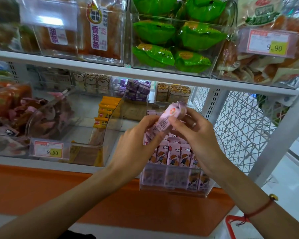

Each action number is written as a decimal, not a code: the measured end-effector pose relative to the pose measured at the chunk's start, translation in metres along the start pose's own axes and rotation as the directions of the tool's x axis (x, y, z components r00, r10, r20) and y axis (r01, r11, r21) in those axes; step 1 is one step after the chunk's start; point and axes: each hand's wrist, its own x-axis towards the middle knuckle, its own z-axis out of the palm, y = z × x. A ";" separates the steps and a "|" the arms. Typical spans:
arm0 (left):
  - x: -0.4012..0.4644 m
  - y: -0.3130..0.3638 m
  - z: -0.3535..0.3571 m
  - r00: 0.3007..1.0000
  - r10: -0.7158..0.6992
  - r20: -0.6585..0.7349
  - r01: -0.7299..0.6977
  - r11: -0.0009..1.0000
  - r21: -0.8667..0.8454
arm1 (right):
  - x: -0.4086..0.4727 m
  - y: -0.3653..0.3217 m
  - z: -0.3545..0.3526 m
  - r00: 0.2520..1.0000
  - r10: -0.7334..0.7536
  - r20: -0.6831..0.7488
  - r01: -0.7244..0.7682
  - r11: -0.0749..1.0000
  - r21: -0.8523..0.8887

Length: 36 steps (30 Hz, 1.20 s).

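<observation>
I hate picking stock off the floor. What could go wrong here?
1. The pink packets are pinched between left hand and right hand above the clear bin; one could slip and fall.
2. The standing row in the bin looks tightly packed, so pushing more in may topple some.

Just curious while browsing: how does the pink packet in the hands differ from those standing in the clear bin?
The pale pink plastic packet, gripped by left hand and right hand, is tilted above the clear plastic bin; the binned pink packets stand upright in a row. The held packet shows small print; the binned packets show a cartoon child. Both wrappers are pale pink.
</observation>
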 end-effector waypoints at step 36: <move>0.014 -0.009 -0.014 0.999 -0.041 -0.008 0.039 0.975 -0.221 | -0.002 -0.004 -0.001 0.966 -0.125 0.225 0.142 0.988 -0.063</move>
